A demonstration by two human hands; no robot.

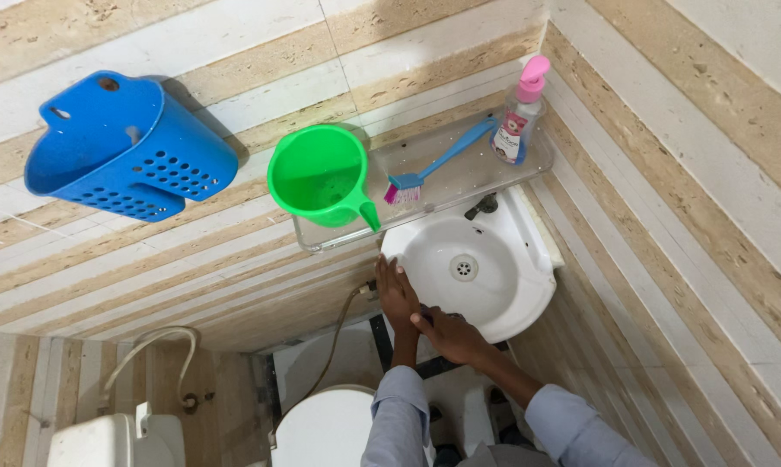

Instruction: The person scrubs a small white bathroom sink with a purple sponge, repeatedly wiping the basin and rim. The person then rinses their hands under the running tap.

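Seen from above, a small white sink point(494, 285) sits in the corner of a room tiled in beige and white stripes, and everything else is placed around it. The person's left hand point(397, 297) lies flat on the sink's front-left rim, fingers stretched out and together, gripping nothing. The right hand point(452, 336) rests just beside it on the sink's near edge, its fingers loosely extended toward the left hand; the two are touching or nearly so, and whether the right hand has anything under it cannot be told. Both arms wear light blue sleeves point(396, 415).

The round drain point(464, 267) lies in the middle of the basin, and a dark tap point(482, 207) stands at the sink's back rim. Directly behind the sink, a clear shelf point(459, 177) is fixed to the wall. On it, from its left end to its right, are a green jug point(318, 176) with its handle pointing toward the sink, a blue brush point(435, 163) with pink and blue bristles lying flat, and an upright soap bottle point(520, 117) with a pink pump.

Well to the left of the sink, a blue perforated basket point(127, 147) hangs on the wall. Below and left of the sink stands a white toilet point(325, 428), with a thin hose point(334, 346) running from the wall beside the sink down toward it.
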